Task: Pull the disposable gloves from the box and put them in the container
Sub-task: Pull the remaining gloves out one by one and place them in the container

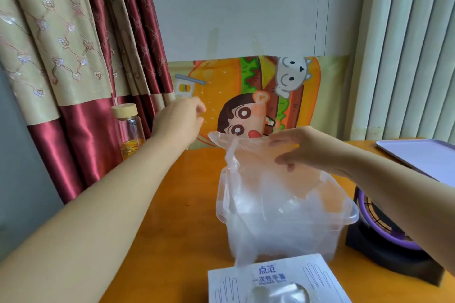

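- Hanging far left of the container (354, 215), a red and beige curtain (73, 56) falls beside a glass bottle (129, 130) with a pale lid and yellow contents.
- Up and to the left of the container, the left hand (181, 119) is raised in the air with its fingers curled. It is blurred, so I cannot tell whether it pinches anything. It sits apart from the near edge of the glove.
- Behind the container, a cartoon cloth (221, 76) hangs against the wall.
- Directly above the container, a clear glove (248, 152) is spread wide. A thin strip of it trails down past the container's left front toward the box.
- The container is a clear tub on the orange table (189, 219) and holds more crumpled gloves (283, 216).
- Just in front of the container lies the white box (231, 283), with blue print on top and clear film showing in its opening.
- Above the container's right side, the right hand (307, 150) pinches the glove's upper right edge between thumb and fingers.
- Right of the container stands a black and purple device (384, 253), and beyond it lies a lavender tray (423, 160).
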`<state>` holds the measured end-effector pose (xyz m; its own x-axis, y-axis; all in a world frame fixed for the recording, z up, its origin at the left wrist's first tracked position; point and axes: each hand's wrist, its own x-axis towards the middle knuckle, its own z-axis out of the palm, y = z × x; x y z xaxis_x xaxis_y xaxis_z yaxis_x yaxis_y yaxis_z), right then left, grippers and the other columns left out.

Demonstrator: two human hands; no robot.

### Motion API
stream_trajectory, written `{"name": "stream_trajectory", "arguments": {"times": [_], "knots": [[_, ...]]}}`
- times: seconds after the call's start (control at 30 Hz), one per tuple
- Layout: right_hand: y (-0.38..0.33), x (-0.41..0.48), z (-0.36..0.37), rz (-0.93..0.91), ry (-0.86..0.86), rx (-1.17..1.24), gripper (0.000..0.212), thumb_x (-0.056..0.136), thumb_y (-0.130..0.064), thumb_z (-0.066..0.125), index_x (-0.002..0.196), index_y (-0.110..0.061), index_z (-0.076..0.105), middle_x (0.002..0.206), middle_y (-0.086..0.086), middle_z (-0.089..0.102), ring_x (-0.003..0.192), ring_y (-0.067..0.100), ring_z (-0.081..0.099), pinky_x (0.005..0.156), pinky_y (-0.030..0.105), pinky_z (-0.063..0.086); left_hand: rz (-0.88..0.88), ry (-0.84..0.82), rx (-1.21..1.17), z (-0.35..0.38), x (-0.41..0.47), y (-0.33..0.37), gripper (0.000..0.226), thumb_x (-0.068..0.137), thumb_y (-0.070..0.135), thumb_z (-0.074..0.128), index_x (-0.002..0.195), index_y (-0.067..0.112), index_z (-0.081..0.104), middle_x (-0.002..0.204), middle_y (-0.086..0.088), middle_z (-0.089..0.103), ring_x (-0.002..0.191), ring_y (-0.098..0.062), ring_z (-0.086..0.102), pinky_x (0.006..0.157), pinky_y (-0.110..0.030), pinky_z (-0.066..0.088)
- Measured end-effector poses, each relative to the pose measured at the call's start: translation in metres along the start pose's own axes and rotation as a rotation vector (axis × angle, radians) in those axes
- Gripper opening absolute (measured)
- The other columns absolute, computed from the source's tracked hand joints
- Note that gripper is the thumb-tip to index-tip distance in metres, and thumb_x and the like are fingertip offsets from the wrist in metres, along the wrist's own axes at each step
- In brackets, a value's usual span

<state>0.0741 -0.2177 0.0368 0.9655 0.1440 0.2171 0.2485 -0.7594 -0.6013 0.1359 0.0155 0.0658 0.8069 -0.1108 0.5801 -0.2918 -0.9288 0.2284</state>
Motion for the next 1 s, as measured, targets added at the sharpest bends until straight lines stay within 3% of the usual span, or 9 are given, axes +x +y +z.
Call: {"name": "stream_trajectory", "arguments": {"times": [0.1, 0.2, 0.27, 0.4, 0.63, 0.73, 0.83, 0.93, 1.0], "knots": [[0.020, 0.012, 0.006, 0.140, -0.001, 0.143, 0.057, 0.081, 0.000, 0.069, 0.134, -0.009, 0.051, 0.124, 0.000, 0.061, 0.045, 0.001, 0.060, 0.053, 0.008, 0.047, 0.287, -0.008, -0.072, 0.003, 0.000, 0.045, 0.024, 0.093, 0.021, 0.058, 0.116, 0.026, 0.063, 0.120, 0.003, 0.059, 0.104, -0.019, 0.058, 0.088, -0.037, 0.050], [0.034, 0.017, 0.011, 0.217, -0.028, 0.088, 0.056, 0.080, 0.000, 0.070, 0.133, -0.004, 0.052, 0.124, 0.005, 0.060, 0.044, 0.001, 0.060, 0.048, 0.010, 0.046, 0.538, -0.502, -0.009, 0.029, -0.024, 0.086, 0.032, 0.092, 0.025, 0.058, 0.123, 0.022, 0.061, 0.123, 0.001, 0.060, 0.111, -0.020, 0.057, 0.091, -0.031, 0.047], [0.039, 0.016, 0.012, 0.231, -0.072, -0.047, 0.059, 0.080, -0.005, 0.071, 0.135, -0.005, 0.050, 0.126, 0.004, 0.059, 0.049, 0.002, 0.062, 0.049, 0.010, 0.046, 0.547, -0.804, 0.160, 0.051, -0.038, 0.095, 0.042, 0.095, 0.029, 0.056, 0.136, 0.021, 0.052, 0.137, -0.001, 0.053, 0.123, -0.023, 0.050, 0.096, -0.032, 0.043], [0.046, 0.009, 0.015, 0.241, -0.229, -0.368, 0.064, 0.082, -0.014, 0.070, 0.140, -0.008, 0.043, 0.127, 0.003, 0.061, 0.080, 0.015, 0.067, 0.078, 0.023, 0.052, 0.479, -1.024, 0.432, 0.081, -0.042, 0.090, 0.053, 0.096, 0.039, 0.053, 0.146, 0.026, 0.038, 0.149, 0.001, 0.039, 0.134, -0.027, 0.038, 0.106, -0.044, 0.038], [0.057, 0.009, 0.035, 0.274, -0.411, -0.799, 0.047, 0.085, -0.024, 0.067, 0.126, -0.006, 0.054, 0.114, 0.006, 0.063, 0.098, 0.020, 0.061, 0.081, 0.025, 0.049, 0.428, -1.021, 0.689, 0.096, -0.038, 0.077, 0.051, 0.096, 0.040, 0.052, 0.144, 0.024, 0.042, 0.151, -0.001, 0.036, 0.134, -0.028, 0.039, 0.105, -0.043, 0.039], [0.051, 0.005, 0.039, 0.261, -0.465, -0.913, 0.041, 0.086, -0.028, 0.068, 0.120, -0.007, 0.057, 0.102, 0.005, 0.056, 0.087, 0.021, 0.052, 0.079, 0.027, 0.046, 0.472, -0.884, 0.742, 0.094, -0.038, 0.079, 0.031, 0.097, 0.029, 0.053, 0.127, 0.021, 0.056, 0.131, -0.002, 0.053, 0.122, -0.028, 0.048, 0.096, -0.041, 0.037], [0.048, -0.002, 0.040, 0.131, -0.351, -1.091, 0.034, 0.087, -0.030, 0.064, 0.117, -0.015, 0.057, 0.108, 0.003, 0.055, 0.098, 0.022, 0.052, 0.089, 0.032, 0.038, 0.567, -0.718, 0.547, 0.090, -0.045, 0.093, 0.012, 0.094, 0.017, 0.053, 0.103, 0.016, 0.061, 0.106, -0.003, 0.058, 0.104, -0.028, 0.056, 0.078, -0.036, 0.042], [0.043, 0.002, 0.043, -0.016, -0.200, -1.153, 0.035, 0.089, -0.029, 0.060, 0.122, -0.020, 0.054, 0.122, 0.006, 0.051, 0.111, 0.025, 0.048, 0.087, 0.033, 0.034, 0.519, -0.948, 0.429, 0.092, -0.053, 0.110, 0.036, 0.097, 0.032, 0.055, 0.128, 0.014, 0.056, 0.124, -0.006, 0.056, 0.111, -0.029, 0.054, 0.091, -0.039, 0.048], [0.040, 0.007, 0.046, -0.049, -0.280, -1.006, 0.041, 0.087, -0.029, 0.065, 0.125, -0.019, 0.055, 0.123, 0.005, 0.050, 0.114, 0.025, 0.049, 0.087, 0.033, 0.039, 0.502, -1.105, 0.486, 0.098, -0.052, 0.112, 0.053, 0.095, 0.040, 0.056, 0.140, 0.015, 0.046, 0.139, -0.007, 0.048, 0.125, -0.030, 0.046, 0.102, -0.041, 0.042]]}}
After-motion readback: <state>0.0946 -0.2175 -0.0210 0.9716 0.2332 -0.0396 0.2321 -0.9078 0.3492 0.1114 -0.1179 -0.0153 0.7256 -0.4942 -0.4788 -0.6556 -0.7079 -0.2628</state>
